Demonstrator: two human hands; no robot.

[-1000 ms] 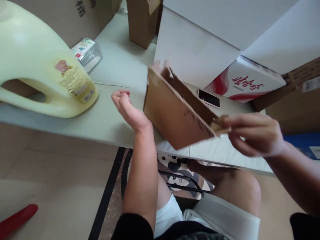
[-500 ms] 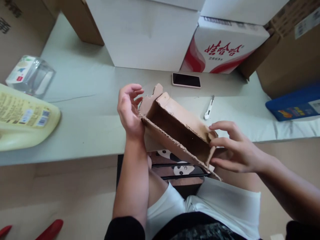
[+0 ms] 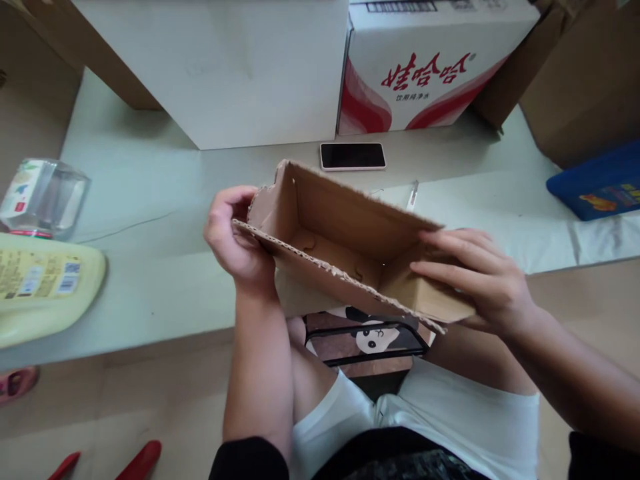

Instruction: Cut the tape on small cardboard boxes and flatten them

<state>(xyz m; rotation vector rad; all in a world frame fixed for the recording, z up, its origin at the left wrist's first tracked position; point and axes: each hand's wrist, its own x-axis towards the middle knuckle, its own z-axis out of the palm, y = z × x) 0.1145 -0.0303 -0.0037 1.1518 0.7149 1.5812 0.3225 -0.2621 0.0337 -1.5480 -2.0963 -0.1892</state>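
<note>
A long brown cardboard box (image 3: 340, 230), open at the top with rough-cut edges, is held tilted above the front edge of the table. My left hand (image 3: 233, 233) grips its left end, the fingers curled behind the end flap. At the right end, my right hand (image 3: 480, 273) has its fingers over the end panel, with the thumb hidden. The inside of the box shows bare cardboard and a few small curved marks on the bottom. Behind the box lies a white utility knife (image 3: 413, 195), partly covered by the box's far wall.
A phone (image 3: 353, 157) lies on the pale tabletop (image 3: 165, 267) before a large white box (image 3: 240, 80) and a red-and-white carton (image 3: 425, 73). At left are a clear container (image 3: 50, 197) and a yellow bottle (image 3: 45, 287); at right, a blue package (image 3: 600, 187).
The box has been turned so its inside faces me more, and its right end flap now stands spread outward. My right hand has shifted onto that panel; my left hand still holds the left end.
</note>
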